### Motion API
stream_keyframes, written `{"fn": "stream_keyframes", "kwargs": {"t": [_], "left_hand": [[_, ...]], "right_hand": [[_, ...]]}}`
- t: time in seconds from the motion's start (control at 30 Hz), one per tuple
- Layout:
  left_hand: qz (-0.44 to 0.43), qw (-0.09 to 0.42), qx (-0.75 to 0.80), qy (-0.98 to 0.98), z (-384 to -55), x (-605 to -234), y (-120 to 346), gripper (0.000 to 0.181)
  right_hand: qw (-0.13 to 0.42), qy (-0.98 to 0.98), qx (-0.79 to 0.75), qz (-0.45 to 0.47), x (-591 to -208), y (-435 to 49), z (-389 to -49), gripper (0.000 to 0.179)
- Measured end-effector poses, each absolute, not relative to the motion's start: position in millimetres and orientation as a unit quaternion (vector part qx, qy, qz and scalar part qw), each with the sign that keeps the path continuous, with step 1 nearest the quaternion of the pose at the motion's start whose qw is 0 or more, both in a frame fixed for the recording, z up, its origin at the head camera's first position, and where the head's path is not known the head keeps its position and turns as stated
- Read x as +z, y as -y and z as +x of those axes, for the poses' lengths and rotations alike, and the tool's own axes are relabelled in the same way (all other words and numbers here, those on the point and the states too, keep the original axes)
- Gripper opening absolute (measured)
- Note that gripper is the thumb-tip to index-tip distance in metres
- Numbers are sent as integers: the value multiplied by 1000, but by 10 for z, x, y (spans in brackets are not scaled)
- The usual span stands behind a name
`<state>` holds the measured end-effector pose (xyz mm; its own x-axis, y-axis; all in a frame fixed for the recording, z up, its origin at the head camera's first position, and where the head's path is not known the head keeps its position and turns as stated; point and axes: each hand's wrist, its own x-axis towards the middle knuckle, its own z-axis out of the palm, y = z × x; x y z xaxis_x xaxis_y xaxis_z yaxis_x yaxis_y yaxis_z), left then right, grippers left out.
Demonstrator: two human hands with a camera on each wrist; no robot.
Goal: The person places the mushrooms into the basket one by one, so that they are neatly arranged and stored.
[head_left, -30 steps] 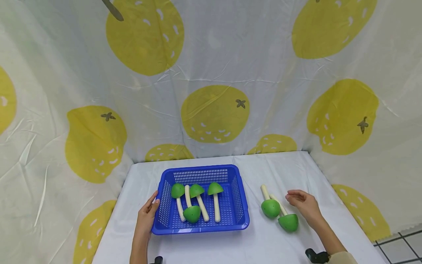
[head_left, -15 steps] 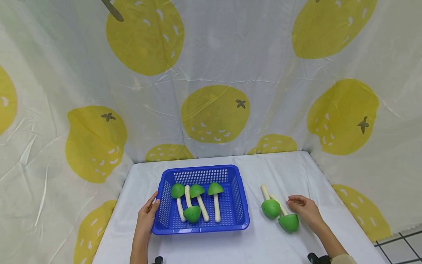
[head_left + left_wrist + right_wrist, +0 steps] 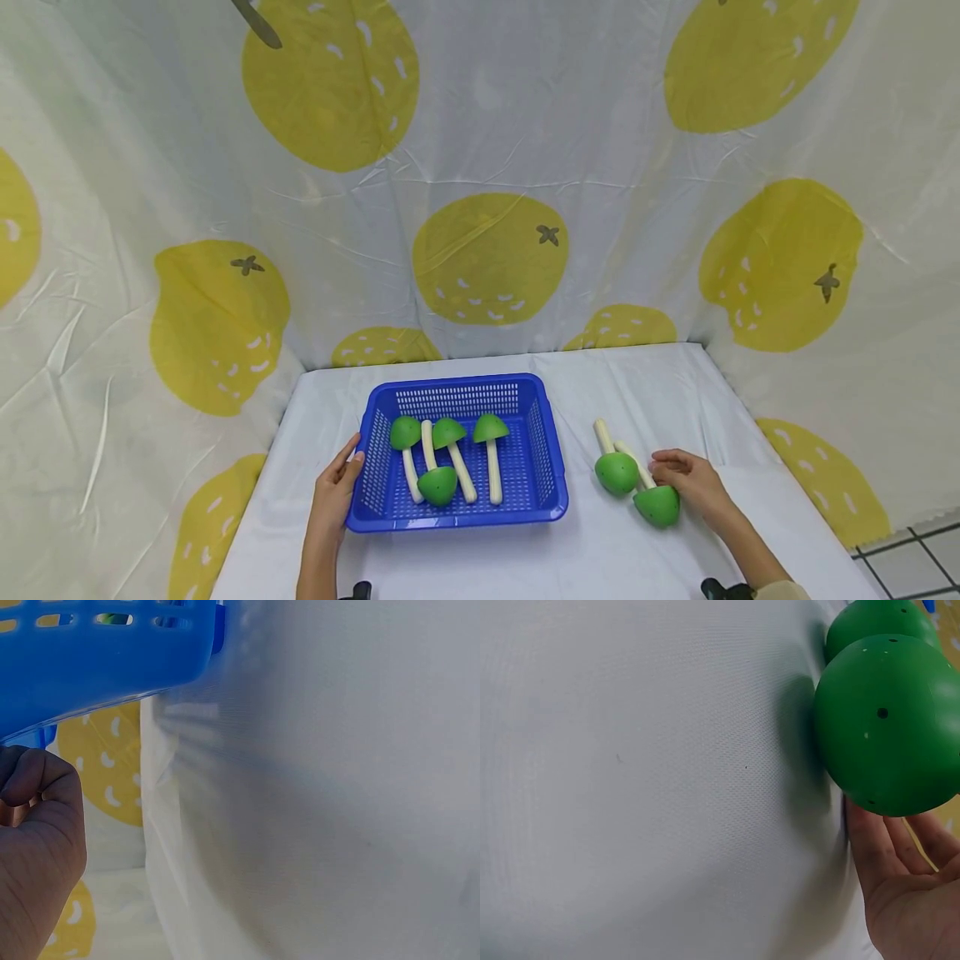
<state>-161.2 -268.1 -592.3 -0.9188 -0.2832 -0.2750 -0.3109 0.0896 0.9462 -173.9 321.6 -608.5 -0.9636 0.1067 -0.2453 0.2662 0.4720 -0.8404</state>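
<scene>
My left hand (image 3: 332,492) grips the left rim of a blue plastic basket (image 3: 457,525); the left wrist view shows its curled fingers beside the basket wall (image 3: 97,667). Several toy mushrooms with green caps and cream stems lie inside, among them one mushroom (image 3: 492,458) apart on the right. Two more lie crossed on the white cloth: a left mushroom (image 3: 617,473) and a right mushroom (image 3: 657,506). My right hand (image 3: 693,482) is at the right mushroom's stem, fingers extended. In the right wrist view its green cap (image 3: 889,724) partly hides the fingertips.
A white cloth (image 3: 585,558) covers the table. Curtains printed with yellow lemons (image 3: 491,258) enclose its back and sides. Tiled floor (image 3: 915,558) shows at the lower right.
My right hand has moved down and slightly left, to the right mushroom's stem. The left hand, basket and mushrooms stay where they were.
</scene>
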Motion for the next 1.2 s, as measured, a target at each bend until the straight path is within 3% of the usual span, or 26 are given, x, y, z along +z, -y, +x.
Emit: {"fn": "stream_keyframes", "kwargs": {"t": [0.5,1.2], "left_hand": [[-205,18,647,-734,-1623,-5888,2687,54],[-201,10,638,-743,-1596,-5882,2675,57]], "right_hand": [[133,-870,-464,102,-6104,-3206,-1715,56],[112,-815,-557,114,-6166,-3284,-1692,56]]}}
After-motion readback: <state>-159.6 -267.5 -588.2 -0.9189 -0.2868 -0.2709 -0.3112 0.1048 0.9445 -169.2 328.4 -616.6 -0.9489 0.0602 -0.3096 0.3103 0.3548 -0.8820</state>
